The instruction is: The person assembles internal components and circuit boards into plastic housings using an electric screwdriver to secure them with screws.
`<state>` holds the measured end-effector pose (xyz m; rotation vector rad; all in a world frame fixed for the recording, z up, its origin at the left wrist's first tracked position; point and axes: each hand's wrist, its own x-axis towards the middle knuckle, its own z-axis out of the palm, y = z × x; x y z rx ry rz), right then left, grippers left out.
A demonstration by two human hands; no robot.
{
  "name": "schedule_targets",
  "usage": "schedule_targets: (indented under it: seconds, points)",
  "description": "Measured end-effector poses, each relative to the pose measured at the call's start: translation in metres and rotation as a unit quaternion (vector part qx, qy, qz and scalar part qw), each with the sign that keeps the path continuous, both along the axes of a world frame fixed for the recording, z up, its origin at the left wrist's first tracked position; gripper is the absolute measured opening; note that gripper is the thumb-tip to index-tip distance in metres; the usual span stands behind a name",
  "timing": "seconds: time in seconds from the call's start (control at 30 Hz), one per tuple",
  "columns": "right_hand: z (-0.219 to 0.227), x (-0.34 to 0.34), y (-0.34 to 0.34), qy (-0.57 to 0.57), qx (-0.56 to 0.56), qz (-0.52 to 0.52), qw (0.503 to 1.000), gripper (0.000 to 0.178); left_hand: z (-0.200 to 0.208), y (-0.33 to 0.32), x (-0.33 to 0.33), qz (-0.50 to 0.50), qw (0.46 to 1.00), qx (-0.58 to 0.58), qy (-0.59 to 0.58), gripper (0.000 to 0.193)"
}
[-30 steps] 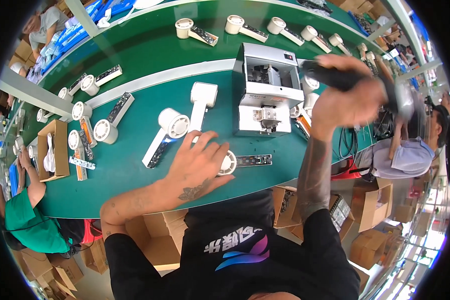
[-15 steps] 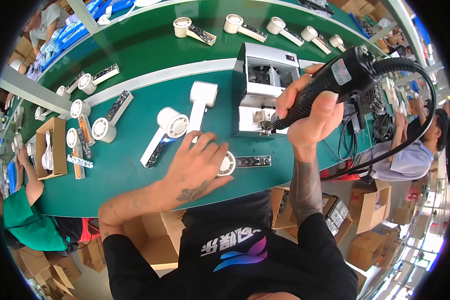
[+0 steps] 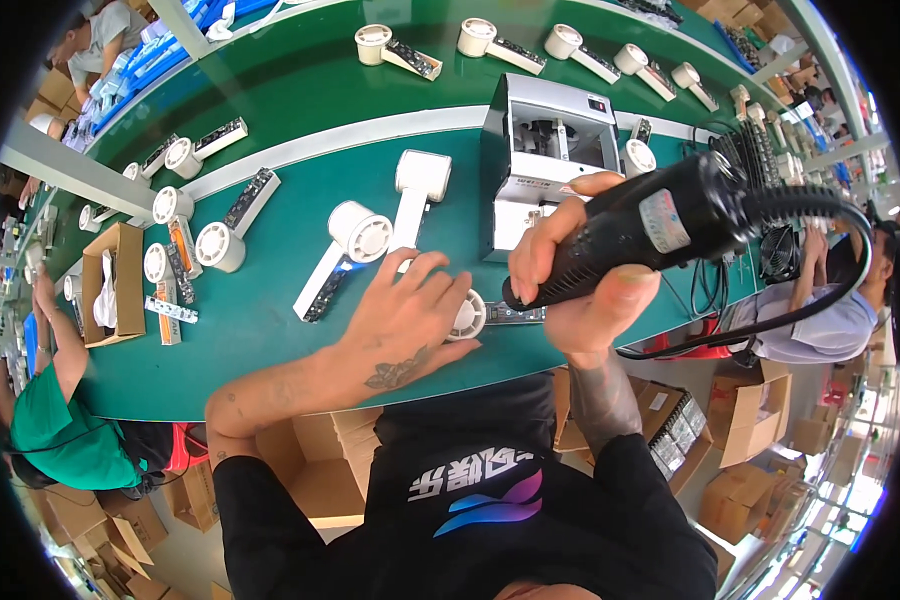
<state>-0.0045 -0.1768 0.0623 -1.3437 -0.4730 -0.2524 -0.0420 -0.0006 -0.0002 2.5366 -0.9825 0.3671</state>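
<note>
My right hand (image 3: 585, 290) is wrapped round a black electric screwdriver (image 3: 620, 235). Its tip end points down over the circuit board (image 3: 515, 313) in the handle of a white handheld fan (image 3: 467, 318). My left hand (image 3: 410, 310) holds that fan by its round head, thumb on the near side and fingers on the far side. Just beyond my left hand lie two more white fans: one with its board showing (image 3: 358, 232), the other with a plain white handle (image 3: 422, 178). Behind the screwdriver stands a silver and black screw feeder (image 3: 555, 165), partly hidden by my right hand.
Several open-handled fans lie at the left (image 3: 220, 245) beside a cardboard box (image 3: 128, 280). More fans sit on the green belt (image 3: 300, 100) at the back. The screwdriver's thick cable (image 3: 820, 310) loops right. Co-workers sit on both sides; a black fan unit (image 3: 778, 252) is at right.
My right hand has brought the screwdriver from the screw feeder down and nearer, over the fan's handle. My left hand stays on the fan. The whole view has shifted slightly.
</note>
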Motion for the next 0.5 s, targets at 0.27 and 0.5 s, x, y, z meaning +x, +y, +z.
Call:
schedule_targets:
  seconds: [0.27, 0.5]
  points:
    - [-0.009, 0.004, 0.006, -0.013, 0.011, 0.006, 1.0, 0.091, 0.0, 0.002, -0.002, -0.003, 1.0, 0.002, 0.002, 0.061]
    - [-0.011, 0.004, 0.005, -0.03, -0.001, 0.008, 1.0, 0.089, -0.001, 0.002, -0.002, -0.006, 1.0, 0.007, 0.006, 0.061]
